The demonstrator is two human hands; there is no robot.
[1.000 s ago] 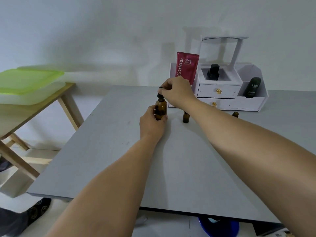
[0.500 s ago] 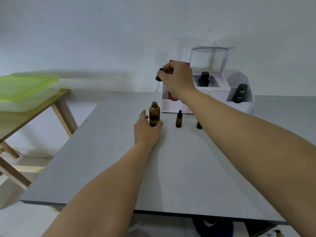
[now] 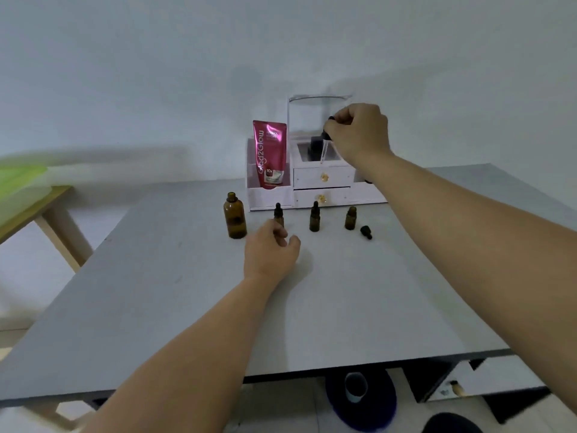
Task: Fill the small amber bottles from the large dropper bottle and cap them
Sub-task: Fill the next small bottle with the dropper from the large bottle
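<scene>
Grey tabletop [image 3: 343,307]: L hand [image 3: 270,251] now off large bottle [image 3: 234,218], grip loose/empty; R hand [image 3: 359,129] pinches dropper [image 3: 325,142], carried toward uncapped small bottle [image 3: 350,217].

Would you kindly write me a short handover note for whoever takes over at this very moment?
Right hand pinches the dropper, raised over the white organizer.
Left hand, loosely curled and empty, is by the leftmost small bottle.
Large amber bottle stands open at the left.
The leftmost and the middle small bottle are capped; the right small bottle is open, its loose cap lying beside it.
Done: dropper out of the large bottle; fill levels unclear.
Left: fill the open bottle, cap it, return the dropper.
</scene>
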